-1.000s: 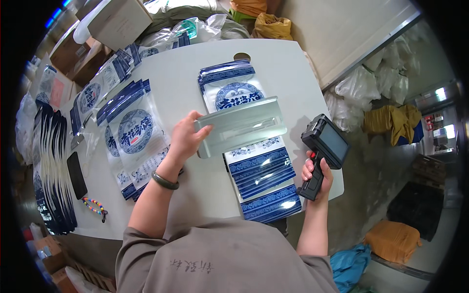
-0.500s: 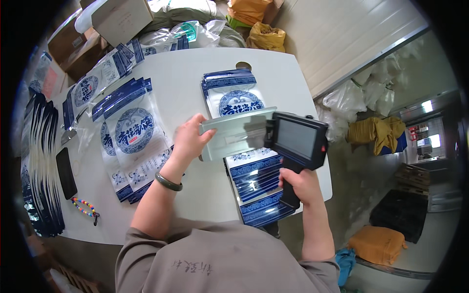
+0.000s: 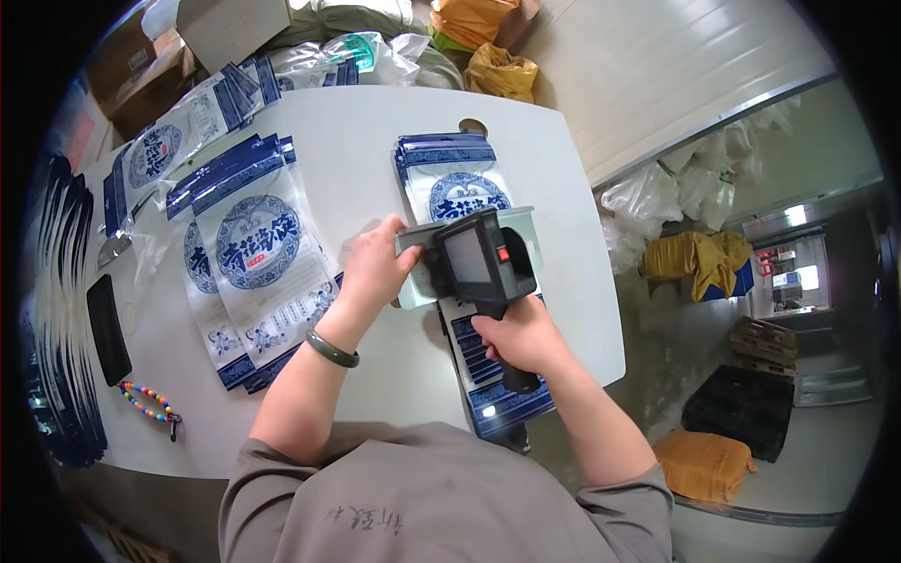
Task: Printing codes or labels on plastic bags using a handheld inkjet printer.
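Note:
My right hand (image 3: pixel 522 333) is wrapped round the handle of a black handheld inkjet printer (image 3: pixel 481 263) with a small grey screen and a red button. The printer's head is over a pale grey-green flat plate (image 3: pixel 522 225) with raised edges. My left hand (image 3: pixel 374 258) grips the left end of that plate between thumb and fingers. Beneath the plate lies a row of overlapping blue-and-white plastic pouches (image 3: pixel 452 176), partly hidden by plate and printer. Its lower blue edges (image 3: pixel 511 405) come out below my right hand.
Left of my left arm lies a pile of similar pouches (image 3: pixel 258 249). More pouches (image 3: pixel 160 150) and a tall fanned stack (image 3: pixel 66 319) line the table's left side. A black phone (image 3: pixel 108 328) with a beaded strap (image 3: pixel 148 403) is near them. Cartons (image 3: pixel 235 33) and sacks (image 3: pixel 502 73) stand behind.
My right hand has swept the printer leftward along the plate, toward my left hand, and the printer has turned. My left hand keeps its hold on the plate's end. The view has shifted slightly.

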`<state>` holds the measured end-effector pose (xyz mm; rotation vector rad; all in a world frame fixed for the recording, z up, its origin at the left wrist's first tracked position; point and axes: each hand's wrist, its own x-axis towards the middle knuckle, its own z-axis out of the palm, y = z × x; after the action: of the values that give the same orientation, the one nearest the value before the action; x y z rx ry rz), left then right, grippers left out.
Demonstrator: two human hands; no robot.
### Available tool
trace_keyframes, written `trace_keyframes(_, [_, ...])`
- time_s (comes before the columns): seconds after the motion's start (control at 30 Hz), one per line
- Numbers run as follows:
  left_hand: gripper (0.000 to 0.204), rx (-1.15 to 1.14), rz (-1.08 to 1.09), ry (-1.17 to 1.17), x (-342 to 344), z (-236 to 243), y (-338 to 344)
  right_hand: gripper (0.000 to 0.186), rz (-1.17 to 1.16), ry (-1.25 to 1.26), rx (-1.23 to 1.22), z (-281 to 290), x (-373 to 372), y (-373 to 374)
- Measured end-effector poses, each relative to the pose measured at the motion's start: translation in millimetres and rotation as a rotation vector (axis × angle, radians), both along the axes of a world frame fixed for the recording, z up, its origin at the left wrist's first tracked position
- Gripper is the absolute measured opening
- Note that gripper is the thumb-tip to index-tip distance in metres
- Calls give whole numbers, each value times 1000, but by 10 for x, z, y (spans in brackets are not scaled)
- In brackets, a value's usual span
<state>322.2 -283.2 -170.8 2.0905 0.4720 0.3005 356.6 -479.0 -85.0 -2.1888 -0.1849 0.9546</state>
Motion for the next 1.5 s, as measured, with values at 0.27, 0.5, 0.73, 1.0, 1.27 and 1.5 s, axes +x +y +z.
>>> trace_keyframes(0.27, [24, 30, -28, -59, -3, -36, 33, 12, -202, -57, 55, 108, 510, -600])
trace_keyframes(0.5, [25, -172, -61, -22, -60, 19, 18, 45, -593, -207, 558, -260, 483, -1087])
trace_keyframes(0.73, [31, -245, -255, 87, -319, 318, -419, 23, -672, 81, 902, -575, 310, -1396])
trace_keyframes(1.0, [46, 15, 105, 39, -4, 231, -289, 18, -658, 243, 1080, -980, 226, -1703])
trace_keyframes(1.27, [52, 256, 155, 257, 457, -24, -39, 21, -635, 301, 1071, -1041, 239, -1741])
trace_keyframes(1.5, [44, 236, 256, 149, 365, 26, -98, 28, -671, 266, 1143, -895, 257, -1659])
